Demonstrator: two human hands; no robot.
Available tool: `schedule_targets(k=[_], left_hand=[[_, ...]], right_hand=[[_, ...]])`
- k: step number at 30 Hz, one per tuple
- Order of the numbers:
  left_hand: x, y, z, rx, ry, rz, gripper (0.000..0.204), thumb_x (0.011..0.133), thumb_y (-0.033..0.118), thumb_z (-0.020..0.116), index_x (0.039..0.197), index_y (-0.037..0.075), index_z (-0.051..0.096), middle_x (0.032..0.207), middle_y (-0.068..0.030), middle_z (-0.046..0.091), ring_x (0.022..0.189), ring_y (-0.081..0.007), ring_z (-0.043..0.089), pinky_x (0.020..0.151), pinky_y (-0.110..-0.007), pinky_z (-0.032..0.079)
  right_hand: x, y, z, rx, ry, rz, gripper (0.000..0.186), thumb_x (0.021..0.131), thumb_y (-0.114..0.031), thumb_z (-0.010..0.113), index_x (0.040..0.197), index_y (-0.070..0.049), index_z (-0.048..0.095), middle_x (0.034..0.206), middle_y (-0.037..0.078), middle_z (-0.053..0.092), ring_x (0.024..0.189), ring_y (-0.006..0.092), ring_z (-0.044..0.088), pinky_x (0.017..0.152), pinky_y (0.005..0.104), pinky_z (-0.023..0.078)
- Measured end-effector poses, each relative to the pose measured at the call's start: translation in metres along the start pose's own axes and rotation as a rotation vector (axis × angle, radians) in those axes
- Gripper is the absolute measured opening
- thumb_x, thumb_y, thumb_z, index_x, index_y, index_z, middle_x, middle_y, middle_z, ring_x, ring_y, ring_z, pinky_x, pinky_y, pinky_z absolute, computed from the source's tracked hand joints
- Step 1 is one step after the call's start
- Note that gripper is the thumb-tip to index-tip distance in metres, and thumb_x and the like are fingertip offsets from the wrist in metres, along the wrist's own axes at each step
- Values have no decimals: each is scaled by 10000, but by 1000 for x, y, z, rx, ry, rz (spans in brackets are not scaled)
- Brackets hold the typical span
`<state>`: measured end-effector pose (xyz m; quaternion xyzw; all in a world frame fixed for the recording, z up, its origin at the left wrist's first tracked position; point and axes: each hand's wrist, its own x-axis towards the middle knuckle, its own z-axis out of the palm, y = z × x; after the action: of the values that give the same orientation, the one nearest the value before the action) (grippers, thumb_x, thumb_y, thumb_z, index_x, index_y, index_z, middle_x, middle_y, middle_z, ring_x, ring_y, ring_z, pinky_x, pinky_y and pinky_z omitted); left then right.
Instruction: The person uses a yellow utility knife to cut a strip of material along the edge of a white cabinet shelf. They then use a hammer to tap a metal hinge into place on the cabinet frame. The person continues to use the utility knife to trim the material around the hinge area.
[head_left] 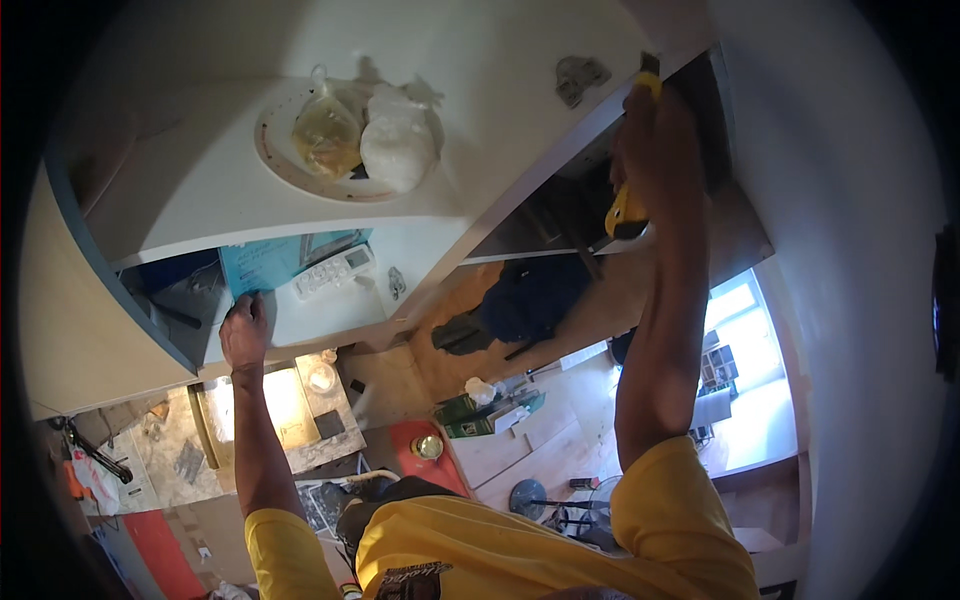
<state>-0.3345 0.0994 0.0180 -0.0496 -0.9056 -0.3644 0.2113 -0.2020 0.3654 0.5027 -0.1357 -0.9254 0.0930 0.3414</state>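
My right hand is raised at the upper right, closed around a yellow-handled utility knife. Its short flat blade points up beside the edge of the upper shelf. Lower and to the left, my left hand has its fingers curled over the front edge of the lower shelf. Close to those fingers lies a turquoise booklet, with a white remote control beside it. A small metal hinge rests on the upper shelf near the knife.
A plate on the upper shelf bears a tied bag of yellowish stuff and a white bundle. Another metal fitting lies on the lower shelf. Far below are dark cloth, a fan-like stand and a lit worktop.
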Motion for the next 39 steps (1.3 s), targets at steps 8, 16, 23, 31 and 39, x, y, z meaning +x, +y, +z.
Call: schedule_targets(k=[8, 16, 23, 31, 39], left_hand=[[5, 2, -1, 13, -24, 9, 274, 952, 281, 597, 797, 56, 603, 785, -196, 679, 730, -392, 667, 639, -481, 528], [2, -3, 2, 20, -26, 5, 267, 950, 284, 601, 808, 58, 600, 786, -193, 680, 726, -393, 665, 638, -479, 528], [0, -5, 2, 19, -32, 15, 260, 951, 283, 601, 811, 63, 600, 782, -197, 678, 722, -391, 667, 628, -486, 527], [3, 1, -3, 45, -25, 8, 256, 952, 276, 597, 816, 61, 608, 786, -207, 675, 737, -402, 663, 639, -489, 528], [5, 2, -1, 16, -22, 20, 252, 947, 267, 607, 815, 53, 609, 799, -213, 675, 746, -402, 664, 644, -482, 532]], right_hand=[[-12, -9, 5, -7, 42, 87, 349, 1026, -271, 431, 1019, 65, 525, 722, 188, 639, 498, 237, 659, 519, 356, 558], [-14, -8, 8, -23, 10, 63, 337, 1035, -268, 424, 1029, 57, 516, 747, 175, 654, 496, 218, 659, 513, 340, 561], [-16, -3, 14, 20, 23, 64, 328, 1035, -260, 432, 998, 57, 512, 718, 186, 640, 493, 233, 657, 493, 343, 555], [-13, -4, 13, 50, 3, 56, 343, 1034, -260, 429, 1015, 71, 517, 725, 200, 641, 511, 230, 664, 490, 339, 556], [-14, -2, 17, 101, -3, 30, 331, 1033, -261, 443, 1063, 64, 497, 769, 220, 656, 536, 233, 676, 502, 354, 569]])
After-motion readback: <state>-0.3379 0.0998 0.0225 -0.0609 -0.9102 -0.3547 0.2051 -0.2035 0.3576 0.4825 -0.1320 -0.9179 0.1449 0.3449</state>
